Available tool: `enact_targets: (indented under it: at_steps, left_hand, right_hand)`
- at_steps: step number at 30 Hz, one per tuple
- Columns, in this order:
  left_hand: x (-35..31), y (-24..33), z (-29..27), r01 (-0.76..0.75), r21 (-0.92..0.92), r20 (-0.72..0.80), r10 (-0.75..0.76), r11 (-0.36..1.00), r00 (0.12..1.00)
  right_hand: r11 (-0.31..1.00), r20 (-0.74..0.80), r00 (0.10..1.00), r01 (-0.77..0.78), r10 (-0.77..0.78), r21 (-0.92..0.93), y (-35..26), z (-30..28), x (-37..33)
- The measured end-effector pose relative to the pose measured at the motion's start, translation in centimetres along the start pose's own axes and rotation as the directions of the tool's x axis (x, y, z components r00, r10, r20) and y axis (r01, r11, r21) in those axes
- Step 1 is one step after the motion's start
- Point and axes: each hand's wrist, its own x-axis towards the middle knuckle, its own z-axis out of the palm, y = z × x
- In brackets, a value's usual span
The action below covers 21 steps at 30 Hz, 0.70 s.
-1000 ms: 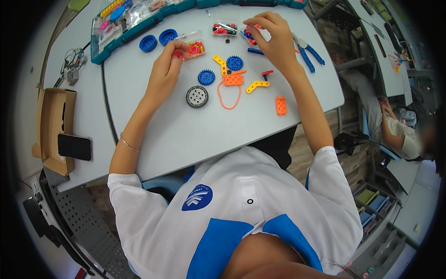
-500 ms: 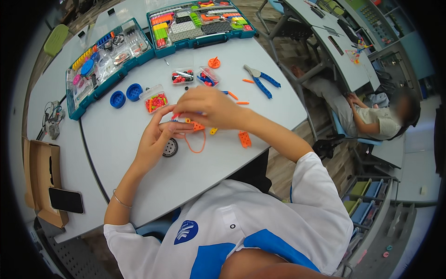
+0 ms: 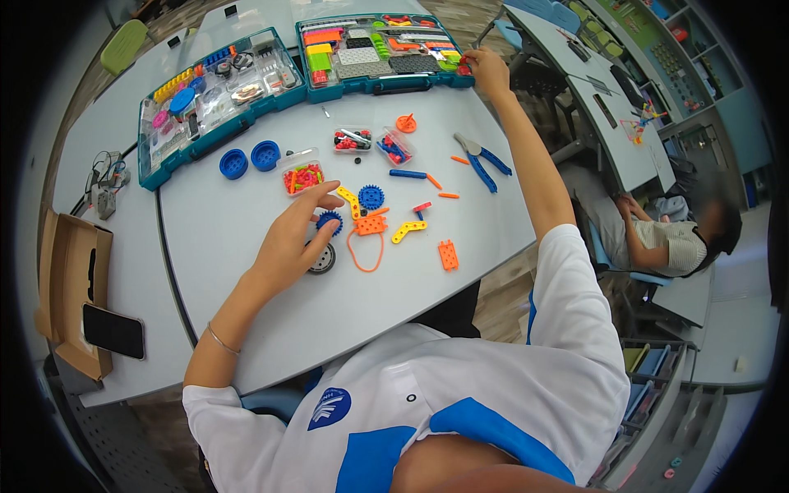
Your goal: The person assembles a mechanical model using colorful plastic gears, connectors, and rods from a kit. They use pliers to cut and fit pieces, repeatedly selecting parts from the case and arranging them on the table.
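My left hand (image 3: 286, 238) hovers low over the table with its fingers apart and nothing in them. Beside its fingertips are a blue gear (image 3: 329, 223) and a black wheel (image 3: 323, 260). My right hand (image 3: 490, 74) is stretched to the right corner of the teal parts case (image 3: 362, 86). Its fingers are bent together at small red pieces (image 3: 465, 71); what they grip is hidden. Between the hands lie an orange perforated block (image 3: 371, 225) with an orange rubber band (image 3: 365, 269), a yellow angled beam (image 3: 408, 231), a second blue gear (image 3: 371, 197) and a small red-and-blue piece (image 3: 422, 209).
A second open case (image 3: 214, 131) stands left of the first. Around lie blue wheel hubs (image 3: 265, 154), boxes of small connectors (image 3: 302, 176), pliers (image 3: 485, 164) and an orange plate (image 3: 448, 255). At far left are a phone (image 3: 113, 331) and a cardboard box (image 3: 78, 287). Another person (image 3: 670, 234) sits at right.
My hands have parted. The right moved from the middle of the table to the case's far right corner; the left opened. The red-and-blue piece now shows on the table.
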Motion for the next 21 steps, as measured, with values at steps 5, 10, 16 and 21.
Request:
enact_targets:
  at_steps: [5, 10, 16, 21]
  left_hand:
    - [-0.2, -0.2, 0.0, -0.038, 0.042, 0.007, 0.038, 0.998, 0.999]
    - [0.0, -0.3, 0.1, -0.07, 0.077, 0.004, 0.07, 0.995, 0.998]
    - [0.1, -1.1, 0.4, -0.132, 0.142, -0.037, 0.138, 0.981, 0.99]
    - [-0.1, -2.0, -0.1, -0.197, 0.461, -0.058, 0.251, 0.865, 0.966]
  right_hand:
    - [0.998, 0.032, 0.998, 0.063, -0.062, -0.029, 0.0, 0.8, -1.2]
    - [1.0, -0.046, 0.999, 0.028, -0.028, 0.006, 0.9, 2.3, -2.6]
    - [0.992, -0.058, 0.998, 0.012, -0.005, 0.128, 2.6, 3.5, -4.2]
    - [0.938, -0.319, 0.943, 0.196, -0.099, 0.286, -5.2, -3.1, -5.9]
